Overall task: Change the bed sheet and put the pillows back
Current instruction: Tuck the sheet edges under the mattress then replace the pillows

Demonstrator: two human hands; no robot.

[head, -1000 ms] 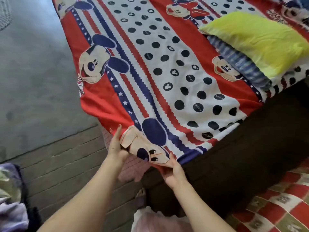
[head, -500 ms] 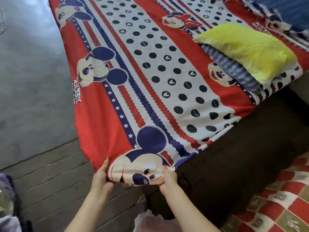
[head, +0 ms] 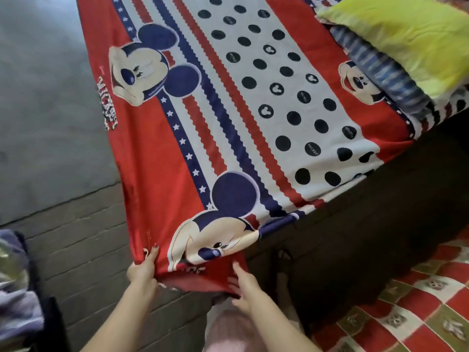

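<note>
While the left hand (head: 142,271) grips the sheet (head: 157,174) edge and the right hand (head: 245,285) pinches its hem at the bed's near corner, the sheet's long axis runs away from both, toward the pillow (head: 406,39).

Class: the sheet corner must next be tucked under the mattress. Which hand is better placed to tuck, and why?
Right. The right hand already sits beneath the sheet corner, beside the dark bed base. The left hand grips the hem on the wall side.
</note>
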